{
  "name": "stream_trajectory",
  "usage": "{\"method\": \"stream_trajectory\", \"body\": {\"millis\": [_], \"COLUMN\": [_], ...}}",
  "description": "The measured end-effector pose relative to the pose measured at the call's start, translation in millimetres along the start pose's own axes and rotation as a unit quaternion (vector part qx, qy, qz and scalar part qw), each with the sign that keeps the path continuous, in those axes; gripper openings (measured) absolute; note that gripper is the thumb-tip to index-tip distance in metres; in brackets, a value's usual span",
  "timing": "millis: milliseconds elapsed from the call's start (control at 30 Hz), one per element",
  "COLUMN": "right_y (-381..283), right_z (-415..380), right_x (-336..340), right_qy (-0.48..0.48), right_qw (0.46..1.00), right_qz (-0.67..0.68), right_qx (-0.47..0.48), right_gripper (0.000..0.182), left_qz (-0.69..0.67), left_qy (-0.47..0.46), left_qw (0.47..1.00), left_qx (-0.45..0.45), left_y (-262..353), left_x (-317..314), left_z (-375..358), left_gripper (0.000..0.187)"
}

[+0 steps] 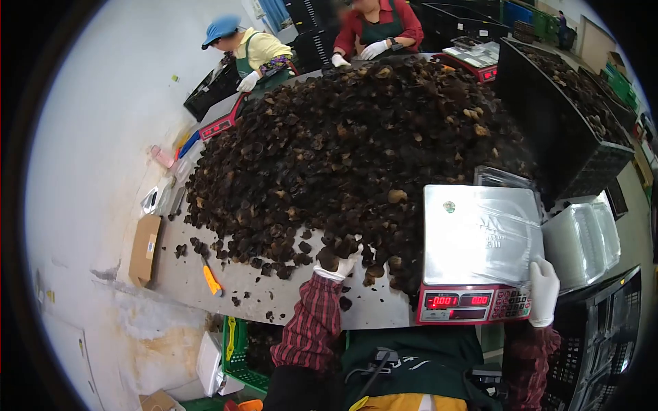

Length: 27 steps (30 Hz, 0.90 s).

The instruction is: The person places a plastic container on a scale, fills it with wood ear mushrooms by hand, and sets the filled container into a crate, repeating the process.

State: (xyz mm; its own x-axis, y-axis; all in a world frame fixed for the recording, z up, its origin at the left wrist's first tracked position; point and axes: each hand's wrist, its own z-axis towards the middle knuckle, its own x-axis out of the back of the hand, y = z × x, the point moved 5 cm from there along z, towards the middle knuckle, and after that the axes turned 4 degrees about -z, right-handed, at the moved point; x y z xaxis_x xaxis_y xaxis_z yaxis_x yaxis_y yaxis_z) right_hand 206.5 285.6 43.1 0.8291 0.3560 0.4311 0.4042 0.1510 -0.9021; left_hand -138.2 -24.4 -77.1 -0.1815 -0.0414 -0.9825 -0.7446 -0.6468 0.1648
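Observation:
My left hand (pixel 340 266), in a white glove, is closed around some dark wood ear mushrooms (pixel 327 258) at the near edge of a large pile (pixel 343 151) of them. At the right, a digital scale (pixel 449 233) with a red front and lit red digits has a clear plastic tray (pixel 510 236) over its silver plate; glare blurs the tray's outline. My right hand (pixel 544 291), also gloved, grips the tray's near right edge beside the scale's keypad. Its fingertips are partly hidden.
Stacked clear trays (pixel 582 236) stand right of the scale, below a black crate (pixel 562 116) of mushrooms. An orange-handled knife (pixel 212 279) and a cardboard box (pixel 145 250) lie left. A green basket (pixel 243 356) sits below the table (pixel 274 308). Two people work across the pile beside scales.

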Motion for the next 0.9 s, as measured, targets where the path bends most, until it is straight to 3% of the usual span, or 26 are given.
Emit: {"method": "stream_trajectory", "body": {"millis": [33, 67, 133, 167, 200, 267, 300, 333, 367, 400, 467, 500, 533, 600, 667, 800, 867, 900], "right_y": [-3.1, -5.4, -19.8, -23.6, -25.0, -30.4, -37.5, -44.2, -46.7, -44.5, -31.0, -17.8, -3.7, -26.4, -19.4, -19.7, -20.5, -22.8], "right_z": [-4.0, -7.6, -19.1, -22.7, -25.6, -30.7, -33.4, -35.2, -34.9, -32.3, -24.5, -19.4, -15.1, -18.4, -11.7, -7.2, -4.0, -3.1], "right_x": [-9.8, -19.9, -39.1, -48.6, -56.9, -68.7, -71.0, -72.8, -73.9, -76.3, -80.2, -83.3, -82.3, -71.2, -60.0, -39.1, -32.2, -29.9], "right_qy": [-0.014, -0.029, -0.046, -0.050, -0.054, -0.056, -0.055, -0.057, -0.060, -0.064, -0.079, -0.072, -0.070, -0.089, -0.048, -0.017, -0.001, 0.007], "right_qw": [1.000, 0.999, 0.999, 0.998, 0.998, 0.998, 0.997, 0.995, 0.996, 0.996, 0.991, 0.994, 0.964, 0.995, 0.997, 1.000, 1.000, 1.000], "right_qz": [0.009, 0.017, 0.007, 0.017, 0.027, -0.019, -0.042, -0.064, -0.055, -0.051, -0.080, -0.044, -0.149, -0.032, -0.031, -0.021, -0.018, -0.020], "right_qx": [-0.018, -0.034, -0.020, -0.026, -0.032, 0.001, 0.021, 0.041, 0.025, 0.027, 0.066, 0.069, 0.210, 0.020, 0.044, 0.009, 0.001, 0.016], "right_gripper": [0.027, 0.026, 0.026, 0.026, 0.027, 0.022, 0.023, 0.024, 0.024, 0.024, 0.024, 0.023, 0.026, 0.029, 0.031, 0.030, 0.029, 0.027], "left_qz": [-0.084, -0.086, 0.105, 0.113, 0.136, 0.342, 0.445, 0.543, 0.688, 0.804, 0.864, 0.858, 0.851, 0.817, 0.822, 0.911, 0.952, 0.960], "left_qy": [0.183, 0.180, 0.143, 0.127, 0.112, 0.058, 0.025, -0.006, -0.132, -0.226, -0.325, -0.334, -0.345, -0.351, -0.298, -0.067, 0.007, 0.002], "left_qw": [0.979, 0.980, 0.984, 0.985, 0.984, 0.934, 0.892, 0.837, 0.713, 0.545, 0.386, 0.389, 0.390, 0.436, 0.446, 0.351, 0.250, 0.233], "left_qx": [0.018, 0.024, -0.015, 0.024, 0.008, 0.081, 0.076, 0.068, -0.044, -0.071, -0.008, -0.037, -0.066, -0.140, -0.191, -0.206, -0.175, -0.155], "left_y": [-0.8, -13.8, -46.6, -62.4, -78.3, -102.8, -118.6, -135.8, -147.6, -161.8, -187.0, -184.1, -181.4, -162.0, -127.7, -51.9, -36.9, -35.0], "left_x": [34.1, 16.5, -68.1, -100.9, -107.3, -157.5, -170.7, -179.2, -197.4, -196.3, -179.3, -186.4, -196.9, -212.0, -212.1, -134.4, -101.2, -84.6], "left_z": [4.3, 10.3, 27.4, 42.4, 57.7, 73.2, 73.7, 74.4, 74.7, 72.8, 68.8, 60.5, 52.8, 42.9, 31.5, -27.3, -72.3, -94.0], "left_gripper": [0.022, 0.022, 0.020, 0.030, 0.028, 0.030, 0.028, 0.026, 0.024, 0.032, 0.042, 0.047, 0.051, 0.049, 0.045, 0.042, 0.041, 0.037]}}
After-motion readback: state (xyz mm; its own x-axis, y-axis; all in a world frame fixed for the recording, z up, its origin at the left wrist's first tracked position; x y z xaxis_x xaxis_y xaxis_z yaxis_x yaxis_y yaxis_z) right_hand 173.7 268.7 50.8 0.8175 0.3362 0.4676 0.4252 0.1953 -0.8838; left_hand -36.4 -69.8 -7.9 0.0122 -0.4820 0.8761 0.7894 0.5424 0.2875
